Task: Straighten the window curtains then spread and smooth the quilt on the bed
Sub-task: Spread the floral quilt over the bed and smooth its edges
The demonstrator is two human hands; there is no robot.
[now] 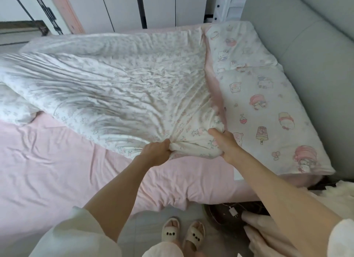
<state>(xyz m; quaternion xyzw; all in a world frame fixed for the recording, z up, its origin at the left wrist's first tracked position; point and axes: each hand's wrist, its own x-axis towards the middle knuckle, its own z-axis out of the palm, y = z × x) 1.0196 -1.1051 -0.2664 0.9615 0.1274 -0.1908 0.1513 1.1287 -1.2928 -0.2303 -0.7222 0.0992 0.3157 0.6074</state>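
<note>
A person stands at the side of a bed (57, 161), seen from the head camera, both bare arms reaching out over the pink sheet. The left hand (157, 153) is closed tight on a bunched fold of the quilt (115, 84), and the right hand (224, 143) is closed around the near corner of the same quilt, thumb on top, fingers tucked under the edge. The floral quilt lies across the far half of the bed, heaped and creased at the left and stretched into radiating wrinkles toward the two hands; the near half of the sheet is bare. Just right of the quilt, a cartoon-print pillow (268, 113) lies along the grey headboard (316, 65). Slippers (182, 233) show on the floor below. No curtains can be made out in this view, so that part of the task cannot be judged; the quilt is plainly not yet spread. It looks soft, limp and fairly light, bulky rather than heavy, and gathers wherever it is pinched. It should be held at the corners and along the hem, hands set well apart, so that a pull draws it flat rather than into ridges.
</note>
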